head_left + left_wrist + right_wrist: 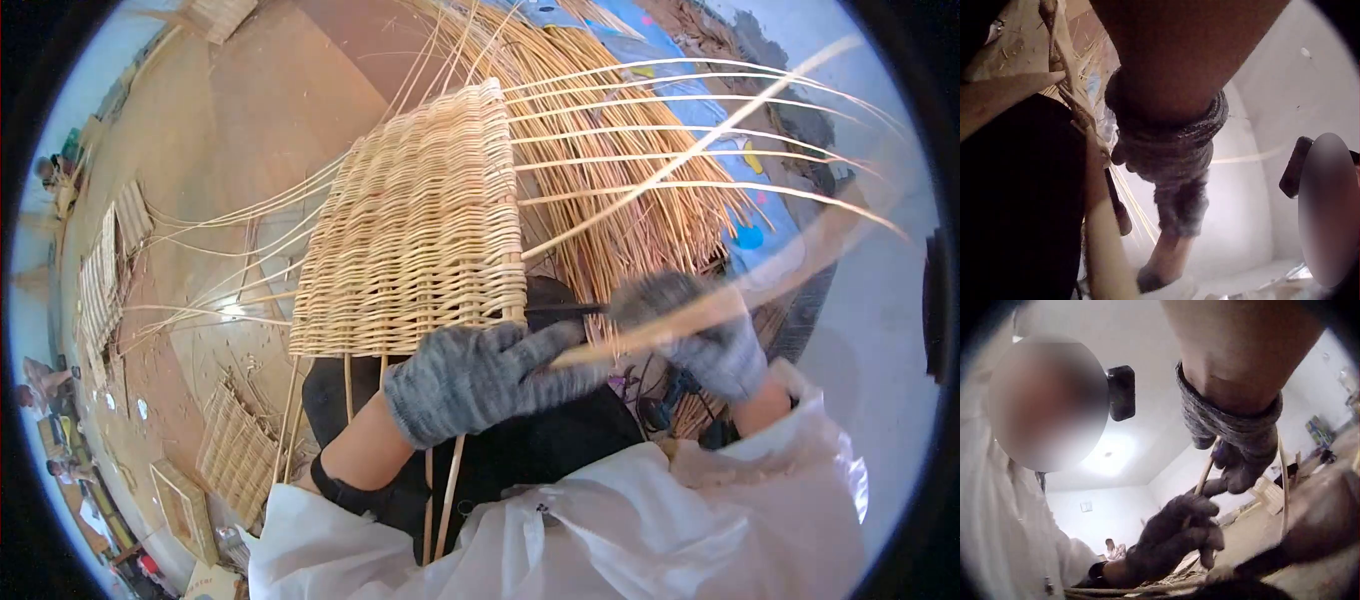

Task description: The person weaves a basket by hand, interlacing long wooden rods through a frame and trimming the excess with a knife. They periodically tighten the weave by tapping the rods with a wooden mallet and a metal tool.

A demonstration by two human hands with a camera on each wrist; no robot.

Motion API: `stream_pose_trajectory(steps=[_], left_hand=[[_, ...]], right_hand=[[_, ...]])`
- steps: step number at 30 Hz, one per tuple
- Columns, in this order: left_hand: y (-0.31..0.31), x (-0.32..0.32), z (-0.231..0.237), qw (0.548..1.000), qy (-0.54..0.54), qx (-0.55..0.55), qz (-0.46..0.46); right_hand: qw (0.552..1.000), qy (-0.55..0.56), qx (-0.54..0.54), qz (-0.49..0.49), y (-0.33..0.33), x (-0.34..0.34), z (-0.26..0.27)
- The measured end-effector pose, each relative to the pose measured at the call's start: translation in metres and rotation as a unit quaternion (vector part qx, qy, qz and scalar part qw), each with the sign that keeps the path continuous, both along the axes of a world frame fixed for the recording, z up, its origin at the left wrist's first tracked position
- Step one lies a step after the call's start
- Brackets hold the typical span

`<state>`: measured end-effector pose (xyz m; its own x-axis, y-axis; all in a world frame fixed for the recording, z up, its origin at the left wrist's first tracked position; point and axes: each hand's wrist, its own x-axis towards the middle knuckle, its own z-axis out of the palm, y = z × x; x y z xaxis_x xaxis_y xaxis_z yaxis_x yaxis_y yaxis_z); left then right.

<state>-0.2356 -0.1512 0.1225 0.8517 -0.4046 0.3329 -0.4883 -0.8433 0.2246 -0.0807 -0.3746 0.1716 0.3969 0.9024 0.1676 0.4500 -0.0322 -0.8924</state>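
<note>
A woven wicker panel (410,220) lies across the person's dark-clad lap, with long loose stakes (620,130) fanning out from its right side and more from its left. Just under the panel's near right corner, the grey-gloved left hand (480,385) pinches the end of a pale wicker rod (640,338). The gloved right hand (700,335), blurred, grips the same rod a little farther right. From the right wrist view, the rod (1205,475) runs between the fingers of the left hand (1172,534) and up to the right hand (1244,456).
A large bundle of wicker rods (620,215) lies beyond the panel on a blue patterned sheet (770,250). Other woven panels (235,445) and a wooden frame (183,510) are on the brown floor at left. More people sit at the far left edge.
</note>
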Motion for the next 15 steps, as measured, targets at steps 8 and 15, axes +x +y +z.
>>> stream_pose_trajectory(steps=[8,15], left_hand=[[-0.016,0.005,0.013,0.994,-0.006,0.068,-0.087],[0.062,-0.001,-0.022,0.928,0.19,-0.265,0.18]], right_hand=[[0.963,0.229,-0.025,-0.143,-0.055,-0.044,-0.034],[0.866,0.229,0.152,-0.417,-0.145,-0.014,-0.053]])
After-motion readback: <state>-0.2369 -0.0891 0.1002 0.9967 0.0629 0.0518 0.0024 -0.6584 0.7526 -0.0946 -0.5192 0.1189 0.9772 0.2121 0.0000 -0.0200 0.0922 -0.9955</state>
